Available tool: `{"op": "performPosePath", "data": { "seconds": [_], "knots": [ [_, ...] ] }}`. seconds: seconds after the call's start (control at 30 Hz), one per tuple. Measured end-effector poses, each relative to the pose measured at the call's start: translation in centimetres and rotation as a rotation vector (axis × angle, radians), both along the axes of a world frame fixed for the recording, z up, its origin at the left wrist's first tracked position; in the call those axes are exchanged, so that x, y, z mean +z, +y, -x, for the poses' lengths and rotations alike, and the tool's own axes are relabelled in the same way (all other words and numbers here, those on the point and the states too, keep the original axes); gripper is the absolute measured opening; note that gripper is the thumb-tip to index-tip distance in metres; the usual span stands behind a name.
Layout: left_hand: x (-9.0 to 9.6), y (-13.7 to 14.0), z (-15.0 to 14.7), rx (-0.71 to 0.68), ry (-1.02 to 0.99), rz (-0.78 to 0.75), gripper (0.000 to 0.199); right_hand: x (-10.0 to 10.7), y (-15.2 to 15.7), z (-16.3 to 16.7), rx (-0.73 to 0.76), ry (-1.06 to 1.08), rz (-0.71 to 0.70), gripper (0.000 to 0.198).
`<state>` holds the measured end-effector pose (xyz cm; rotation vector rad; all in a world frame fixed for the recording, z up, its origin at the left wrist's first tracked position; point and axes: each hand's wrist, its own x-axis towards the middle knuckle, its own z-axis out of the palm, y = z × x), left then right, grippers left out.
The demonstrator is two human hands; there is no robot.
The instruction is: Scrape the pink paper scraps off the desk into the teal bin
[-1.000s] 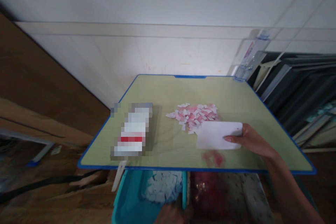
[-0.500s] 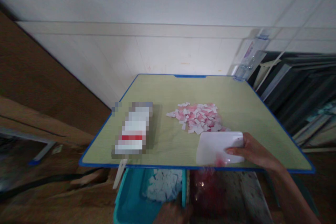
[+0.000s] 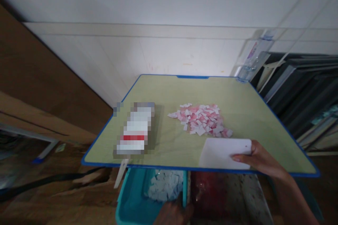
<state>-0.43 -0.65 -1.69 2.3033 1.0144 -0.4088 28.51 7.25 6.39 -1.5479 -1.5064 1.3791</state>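
Observation:
My right hand (image 3: 249, 156) grips a flat white plastic scraper (image 3: 223, 153) by its right end, thumb on top. The scraper lies at the front edge of the table (image 3: 169, 147), on the near side of a heap of small pink and white paper-like pieces (image 3: 203, 119). A gap separates it from the heap. Below the table edge, my left hand (image 3: 173, 212) is closed at the right rim of a teal basin (image 3: 124, 200); part of its fingers is in shadow. White pieces (image 3: 166, 184) lie inside the basin.
A pixelated white box-like object with a red band (image 3: 136, 128) lies on the table's left side. A clear plastic bottle (image 3: 253, 56) leans at the back right corner. Under the front edge, a shiny red sheet or bag (image 3: 208, 190) lies on a stained tray (image 3: 248, 197). Dark panels (image 3: 306, 81) stand at right.
My right hand has drawn the scraper towards me and slightly right, away from the heap. A reddish blur at the table's front edge is gone. My left hand stays at the basin.

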Motion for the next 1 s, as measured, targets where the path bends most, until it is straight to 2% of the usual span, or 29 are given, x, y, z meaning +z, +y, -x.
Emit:
{"op": "performPosePath", "data": {
  "seconds": [0.17, 0.4, 0.57, 0.7, 0.9, 1.0],
  "knots": [
    [0.3, 0.0, -0.1, -0.01, 0.027, 0.001, 0.03, -0.5, -0.6, -0.2, -0.061, 0.009, -0.043, 0.027],
    [0.3, -0.2, 0.1, 0.027, 0.005, -0.036, 0.04, -1.5, -0.7, -0.6, -0.222, 0.013, -0.147, 0.036],
    [-0.3, -0.1, 0.2, 0.011, 0.011, -0.028, 0.034, -1.1, -0.9, -0.4, -0.187, -0.049, -0.152, 0.033],
    [-0.2, -0.2, 0.2, 0.017, 0.003, -0.031, 0.039, -1.1, -1.4, -0.6, -0.176, -0.11, -0.183, 0.03],
    [-0.5, -0.2, 0.3, 0.023, -0.011, -0.009, 0.04, -0.9, -3.2, -0.7, -0.255, -0.249, -0.307, 0.031],
    [-0.8, -0.3, 0.4, 0.023, -0.023, -0.022, 0.041, -0.2, -4.3, -0.3, -0.207, -0.301, -0.372, 0.025]
  ]
}}
